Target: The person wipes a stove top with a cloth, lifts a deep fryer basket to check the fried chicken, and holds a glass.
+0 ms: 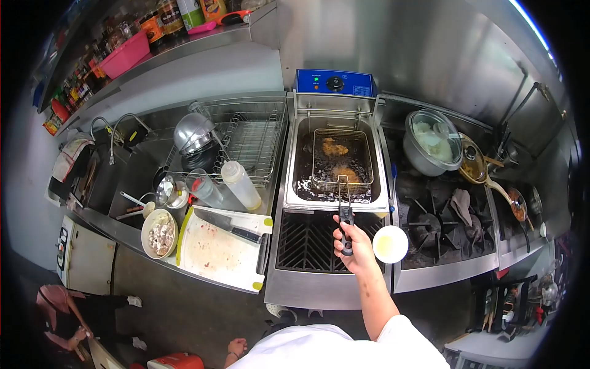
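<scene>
My right hand (354, 247) is wrapped round the black handle of the fryer basket (343, 155). The wire basket sits down in the dark, bubbling oil of the deep fryer (294, 206). Two browned fried pieces show inside it, one farther piece (334, 147) and one nearer piece (345, 174). Just right of my right hand is a small white bowl (391, 245) with a little pale yellow liquid. Low beside my body hangs my left hand (236, 346), its fingers curled in and nothing visible in them.
A knife (228, 225) lies on the stained cutting board (209, 252) at left. Beside it stand a bowl of floured pieces (160, 234) and a squeeze bottle (240, 186). A gas stove (424, 230) and lidded pot (432, 142) are right. Another person (58, 313) is lower left.
</scene>
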